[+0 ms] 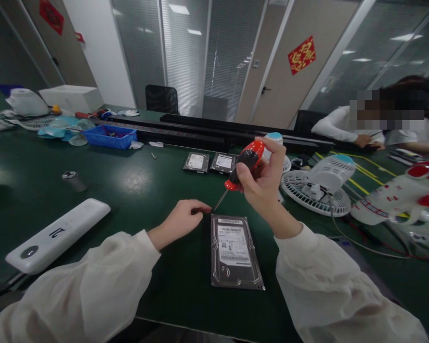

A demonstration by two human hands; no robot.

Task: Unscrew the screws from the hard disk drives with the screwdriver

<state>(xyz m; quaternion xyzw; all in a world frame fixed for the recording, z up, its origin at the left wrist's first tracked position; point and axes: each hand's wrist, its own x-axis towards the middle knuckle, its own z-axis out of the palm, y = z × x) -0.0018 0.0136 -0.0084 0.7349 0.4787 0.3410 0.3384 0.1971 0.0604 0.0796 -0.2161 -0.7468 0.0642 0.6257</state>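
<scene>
A hard drive [235,251] lies label-up on the green table in front of me. My right hand [265,183] is closed around the red and black handle of a screwdriver [243,166], held tilted above the drive's far left corner. My left hand [186,218] rests on the table just left of that corner. Its fingers are pinched together at the screwdriver's tip, and what they hold, if anything, is too small to make out.
Two more hard drives [196,162] [224,162] lie farther back. A white fan [320,188] lies at the right, a white bar-shaped device [57,233] at the left. A blue tray [110,136] stands far left. Another person [375,124] sits at the far right.
</scene>
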